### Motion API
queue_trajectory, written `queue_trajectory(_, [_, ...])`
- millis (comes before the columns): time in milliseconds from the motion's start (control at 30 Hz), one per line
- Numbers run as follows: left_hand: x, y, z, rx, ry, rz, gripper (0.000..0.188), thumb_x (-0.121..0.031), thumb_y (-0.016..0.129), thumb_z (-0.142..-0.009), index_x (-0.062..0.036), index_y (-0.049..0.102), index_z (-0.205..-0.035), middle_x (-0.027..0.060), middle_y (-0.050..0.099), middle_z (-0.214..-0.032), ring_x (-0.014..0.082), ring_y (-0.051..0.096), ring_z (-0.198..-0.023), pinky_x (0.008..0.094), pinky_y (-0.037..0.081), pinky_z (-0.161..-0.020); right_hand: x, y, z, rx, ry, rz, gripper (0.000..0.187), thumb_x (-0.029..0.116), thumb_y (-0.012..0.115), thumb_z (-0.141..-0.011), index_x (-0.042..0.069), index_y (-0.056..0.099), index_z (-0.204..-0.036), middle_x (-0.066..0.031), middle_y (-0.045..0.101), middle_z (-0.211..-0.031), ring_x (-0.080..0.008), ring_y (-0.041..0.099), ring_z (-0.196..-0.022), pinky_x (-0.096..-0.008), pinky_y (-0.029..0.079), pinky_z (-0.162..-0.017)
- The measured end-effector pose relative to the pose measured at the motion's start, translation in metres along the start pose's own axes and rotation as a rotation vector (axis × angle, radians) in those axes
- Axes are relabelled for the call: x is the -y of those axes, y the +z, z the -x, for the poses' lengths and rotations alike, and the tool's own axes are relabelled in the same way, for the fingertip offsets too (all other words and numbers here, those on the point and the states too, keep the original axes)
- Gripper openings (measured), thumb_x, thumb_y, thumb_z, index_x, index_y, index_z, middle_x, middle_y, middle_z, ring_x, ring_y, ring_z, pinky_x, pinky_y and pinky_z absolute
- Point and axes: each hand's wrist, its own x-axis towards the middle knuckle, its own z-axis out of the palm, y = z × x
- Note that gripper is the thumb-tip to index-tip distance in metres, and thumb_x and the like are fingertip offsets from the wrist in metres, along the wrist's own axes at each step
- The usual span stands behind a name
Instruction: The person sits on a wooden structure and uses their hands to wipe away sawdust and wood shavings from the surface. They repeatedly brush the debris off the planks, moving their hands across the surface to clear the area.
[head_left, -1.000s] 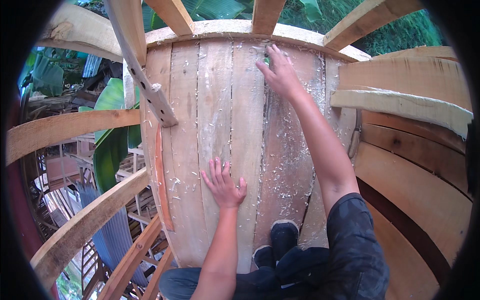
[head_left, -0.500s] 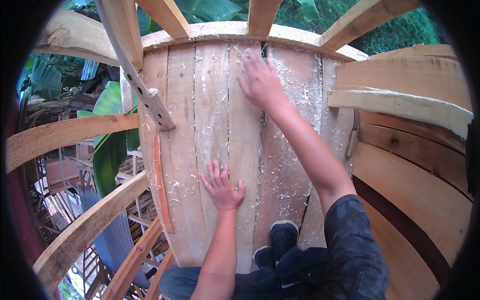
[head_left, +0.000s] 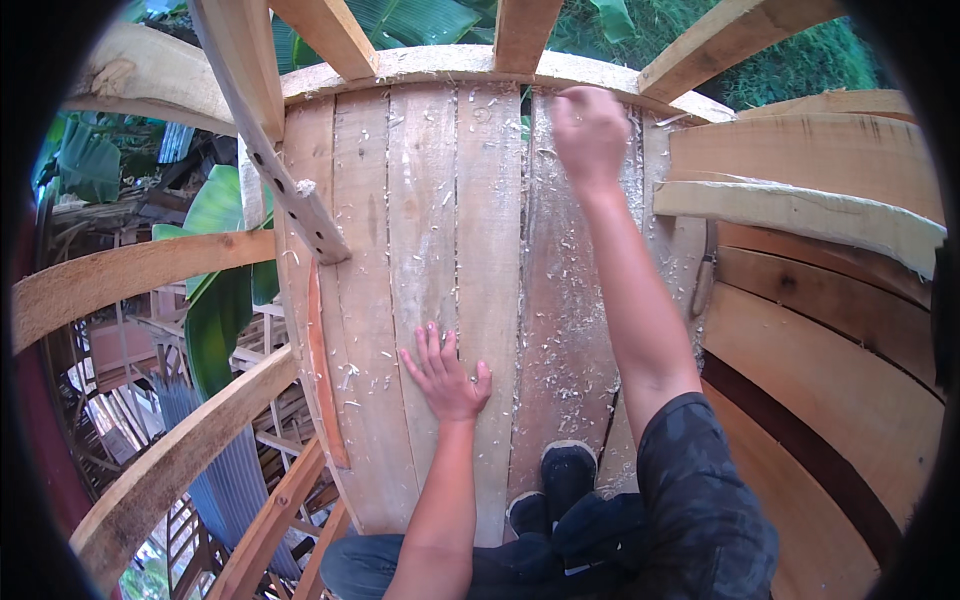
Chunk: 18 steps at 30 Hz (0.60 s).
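the right hand (head_left: pixel 590 130) now sits at the far end of the plank deck (head_left: pixel 440 230), its fingers curled in close together near the top of the dark gap (head_left: pixel 523 250) between two boards; a second ago that hand lay lower and more to the right with the fingers spread flat on the wood, and half a second ago it was already sliding up and leftward. the hand is blurred, so whether the bunched fingers pinch something small or are simply clenched cannot be told. the left hand (head_left: pixel 447 375) has hardly shifted: it rests palm down, fingers splayed and holding nothing, on a middle board near the person's body, just left of the same gap. pale wood shavings (head_left: pixel 565 330) lie scattered over the boards, thickest on the plank right of the gap, much as before. the deck is ringed at its far edge by a curved rim timber (head_left: pixel 440 62), and a drilled wooden bar (head_left: pixel 290 190) slants across its left side. curved side planks (head_left: pixel 830 330) rise to the right. the person's dark shoes (head_left: pixel 565 470) stand on the near end of the deck, unmoved. banana leaves (head_left: pixel 215 300) show below on the left.
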Motion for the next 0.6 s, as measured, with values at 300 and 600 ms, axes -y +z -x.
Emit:
queue_trajectory(300, [-0.002,0.003,0.0,0.009,0.016,0.009,0.059,-0.04,0.049,-0.078,-0.0048,0.043,-0.125,0.0177,0.036,-0.142,0.0324,0.025,-0.139,0.0574,0.008,-0.113,-0.083,-0.018,-0.017,0.125,0.154,0.562,0.059,0.028,0.058,-0.082,-0.005,0.043,-0.128,-0.0219,0.048,-0.13,-0.0324,0.043,-0.125,-0.05,0.033,-0.104])
queue_trajectory(600, [0.0,-0.001,0.0,0.033,0.003,-0.006,0.059,-0.04,0.049,-0.078,-0.0042,0.044,-0.124,0.0178,0.036,-0.142,0.0324,0.025,-0.139,0.0574,0.008,-0.113,-0.048,-0.01,0.001,0.115,-0.11,0.183,0.042,0.032,0.058,-0.086,0.003,0.06,-0.117,-0.0173,0.05,-0.133,-0.0308,0.045,-0.125,-0.0403,0.038,-0.104])
